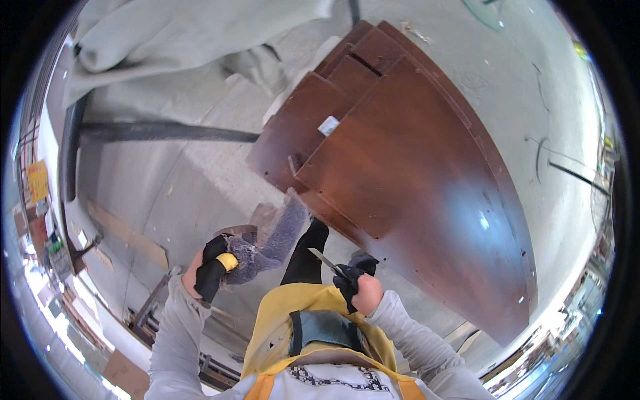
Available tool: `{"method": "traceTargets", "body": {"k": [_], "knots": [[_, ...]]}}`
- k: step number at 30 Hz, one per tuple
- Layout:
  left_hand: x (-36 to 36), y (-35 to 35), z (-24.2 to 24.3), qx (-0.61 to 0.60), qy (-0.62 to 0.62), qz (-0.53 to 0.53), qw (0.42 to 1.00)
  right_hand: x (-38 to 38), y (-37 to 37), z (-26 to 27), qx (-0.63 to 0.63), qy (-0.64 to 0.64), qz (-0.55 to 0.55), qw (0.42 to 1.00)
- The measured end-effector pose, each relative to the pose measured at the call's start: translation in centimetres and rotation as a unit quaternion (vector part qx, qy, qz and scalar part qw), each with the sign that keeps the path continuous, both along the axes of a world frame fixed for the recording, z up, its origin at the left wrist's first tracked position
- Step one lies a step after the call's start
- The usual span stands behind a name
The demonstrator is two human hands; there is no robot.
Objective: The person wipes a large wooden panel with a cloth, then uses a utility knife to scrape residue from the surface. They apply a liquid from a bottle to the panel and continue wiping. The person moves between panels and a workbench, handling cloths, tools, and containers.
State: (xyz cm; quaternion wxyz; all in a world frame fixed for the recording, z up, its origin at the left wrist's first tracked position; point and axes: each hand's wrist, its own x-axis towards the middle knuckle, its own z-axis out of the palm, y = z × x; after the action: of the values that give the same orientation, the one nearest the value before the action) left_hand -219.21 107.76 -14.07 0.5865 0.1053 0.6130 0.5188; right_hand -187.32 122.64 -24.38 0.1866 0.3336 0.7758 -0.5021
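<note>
My left hand point(212, 267), in a black glove with a yellow patch at the thumb, grips a frayed strip of purple-grey fibrous material point(280, 240). Its far end hangs near the edge of the brown panels. In my right hand point(357, 287), also gloved in black, is a slim tool with a flat metal blade point(322, 258), probably a knife; its tip points up and to the left. Beyond both hands lie stacked dark brown panels point(395, 150) with a curved outer edge, several small holes and a glossy finish. A small white label point(328, 126) sticks to one panel.
A dark metal bar point(170, 131) runs left from the panels. Pale cloth point(200, 35) drapes at upper left. A wooden board point(130, 235) lies on the concrete floor point(165, 190). A thin cable point(542, 150) and dark rod point(577, 177) are at right.
</note>
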Motion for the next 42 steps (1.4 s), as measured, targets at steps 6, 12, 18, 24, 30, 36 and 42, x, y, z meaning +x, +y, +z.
{"method": "traceTargets", "body": {"k": [6,12,18,24,30,36,42], "knots": [[-2.9,14.4,-2.4,0.041,0.122,-0.114,0.985,4.7,0.6,1.7,-0.095,0.042,-0.276,0.955],[1.7,28.2,-17.1,-0.189,0.662,-0.447,0.570,7.8,-2.6,1.2,-0.098,0.096,-0.440,0.887],[18.4,34.5,-21.7,0.029,0.769,-0.297,0.566,11.6,-6.6,1.3,-0.199,0.121,-0.633,0.738],[45.1,39.0,-22.3,0.088,0.740,-0.406,0.529,24.5,-6.1,-1.9,-0.209,0.246,-0.806,0.495],[79.0,43.4,-27.0,0.129,0.752,-0.463,0.452,54.4,-6.0,-8.4,-0.105,0.250,-0.945,0.183],[112.0,42.9,-32.8,0.196,0.758,-0.480,0.394,81.8,-8.4,-10.4,-0.061,0.187,-0.976,0.093],[127.6,40.6,-32.2,0.183,0.704,-0.589,0.353,88.8,-7.3,-9.2,-0.081,0.199,-0.977,-0.012]]}}
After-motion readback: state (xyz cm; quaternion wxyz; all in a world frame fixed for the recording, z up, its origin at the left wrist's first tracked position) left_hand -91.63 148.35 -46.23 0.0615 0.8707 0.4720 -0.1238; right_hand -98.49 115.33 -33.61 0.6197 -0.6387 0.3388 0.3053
